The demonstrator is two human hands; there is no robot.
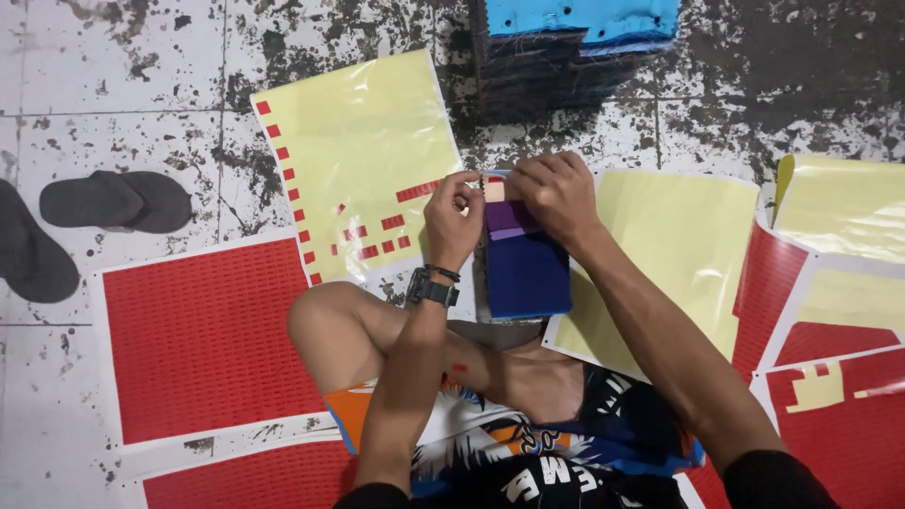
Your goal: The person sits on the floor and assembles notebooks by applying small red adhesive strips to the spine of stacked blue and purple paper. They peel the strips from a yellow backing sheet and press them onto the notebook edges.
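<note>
Person sits cross-legged on the tiled floor, patterned shorts nearest the camera. On the raised knee rests a small stack of fabric pieces, dark blue below, a purple one on top. Both hands meet at its far end. Left hand, black wristwatch on the wrist, is pinched on a small red sticker at the stack's top edge. Right hand is closed over the purple piece, pressing it down; fingertips hide the exact contact.

To do this well, judging by the pose: keep the stack pinned flat with the right hand, align the sticker square before pressing, and rub it down from one edge.

Just beyond the left hand lies a yellow backing sheet with most red stickers gone; another yellow sheet sits under the right forearm. Full red sticker sheets lie left and right. Farther off: a stack of blue fabric, black sandals.
</note>
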